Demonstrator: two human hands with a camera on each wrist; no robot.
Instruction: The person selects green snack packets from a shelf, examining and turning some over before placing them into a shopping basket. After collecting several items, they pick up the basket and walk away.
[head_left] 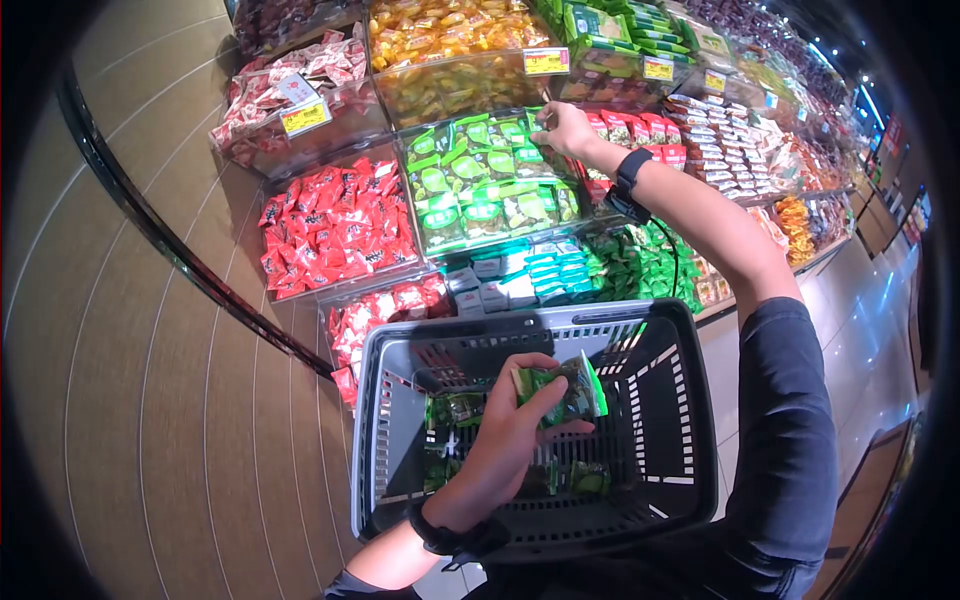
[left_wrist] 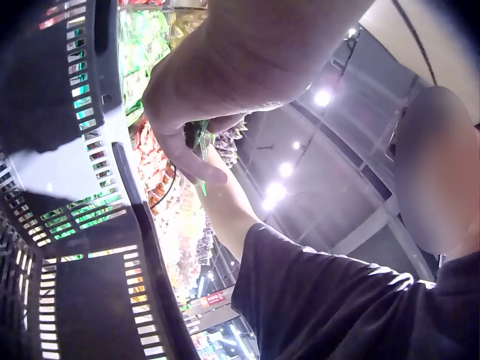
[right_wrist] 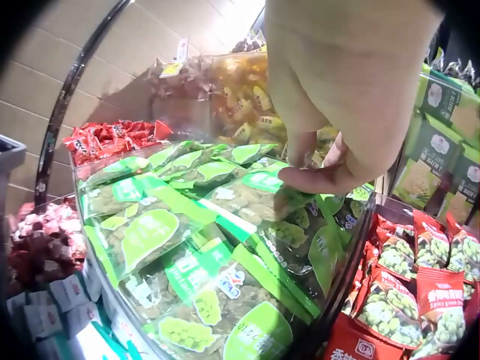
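My left hand [head_left: 512, 425] grips a green snack packet [head_left: 577, 400] over the grey shopping basket [head_left: 702, 440], thumb across its front. The packet is mostly hidden behind the fingers in the left wrist view. Inside the basket lie several dark-and-green packets [head_left: 590, 478]. My right hand [head_left: 568, 130] reaches to the far right corner of a clear bin of green snack packets [right_wrist: 150, 232]. Its thumb and bent fingers [right_wrist: 307, 178] pinch at the top of one packet [right_wrist: 259, 184] there, in the right wrist view.
Red packets [head_left: 335, 225] fill the bin to the left, and red bean packets [right_wrist: 401, 300] the one to the right. Behind are yellow-wrapped sweets [head_left: 450, 35]. A dark curved rail [head_left: 180, 250] runs along the left side. Blue-and-white packets [head_left: 545, 272] sit in front.
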